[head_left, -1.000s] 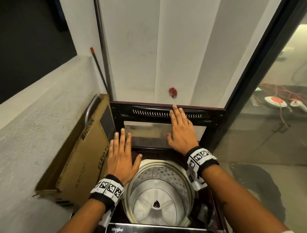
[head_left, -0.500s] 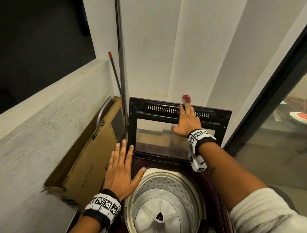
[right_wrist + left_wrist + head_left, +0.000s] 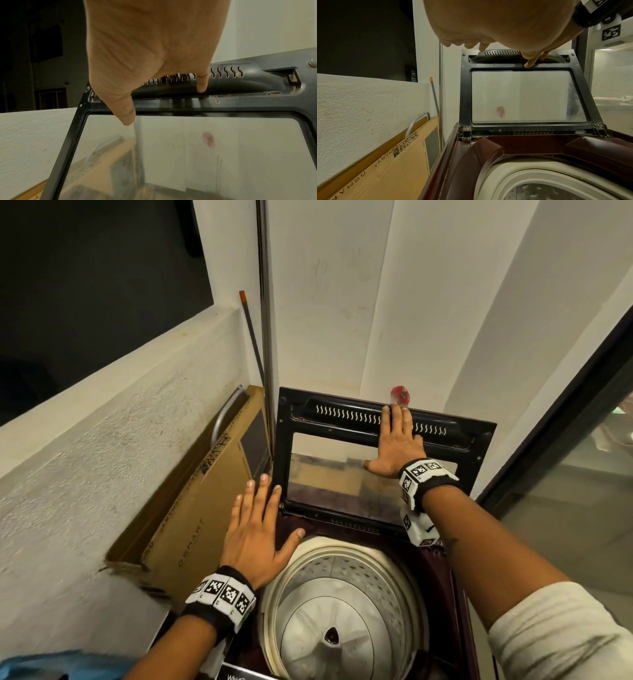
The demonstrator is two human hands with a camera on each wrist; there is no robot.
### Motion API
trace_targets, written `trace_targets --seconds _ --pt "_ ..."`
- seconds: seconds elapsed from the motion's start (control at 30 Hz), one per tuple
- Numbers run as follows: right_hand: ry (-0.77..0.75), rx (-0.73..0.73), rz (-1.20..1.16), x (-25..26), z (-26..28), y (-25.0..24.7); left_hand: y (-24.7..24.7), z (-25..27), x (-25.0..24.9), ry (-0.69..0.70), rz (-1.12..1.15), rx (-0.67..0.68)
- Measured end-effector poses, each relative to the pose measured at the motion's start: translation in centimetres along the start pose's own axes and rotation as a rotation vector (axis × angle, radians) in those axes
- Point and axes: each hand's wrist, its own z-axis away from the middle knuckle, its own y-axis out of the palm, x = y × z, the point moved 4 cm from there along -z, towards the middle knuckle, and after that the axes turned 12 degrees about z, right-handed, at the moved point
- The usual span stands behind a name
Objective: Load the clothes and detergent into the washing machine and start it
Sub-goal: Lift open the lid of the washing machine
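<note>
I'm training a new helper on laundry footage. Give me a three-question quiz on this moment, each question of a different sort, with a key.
1. True or false: clothes already lie in the drum.
2. Which hand presses flat on the raised lid? A) left hand B) right hand C) both
3. Fill in: beside the washing machine, against the rough wall, leans a flat ______ box.

Key
1. False: the drum shows only bare metal and the agitator.
2. B: the right hand lies on the lid's vented top bar; the left hand hovers open near the lid's hinge corner.
3. cardboard
</note>
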Motion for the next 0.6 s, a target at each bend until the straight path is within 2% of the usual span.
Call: trace_targets --seconds 0.27,0.6 --pt "-0.06 0.006 0.061 -0.2 -0.4 1.0 0.5 1.5 0.2 -0.089 -0.03 0.037" --pt "-0.072 -0.12 0.069 -0.3 -0.8 2.2 0.6 6.2 1.1 -0.17 0.015 0.049"
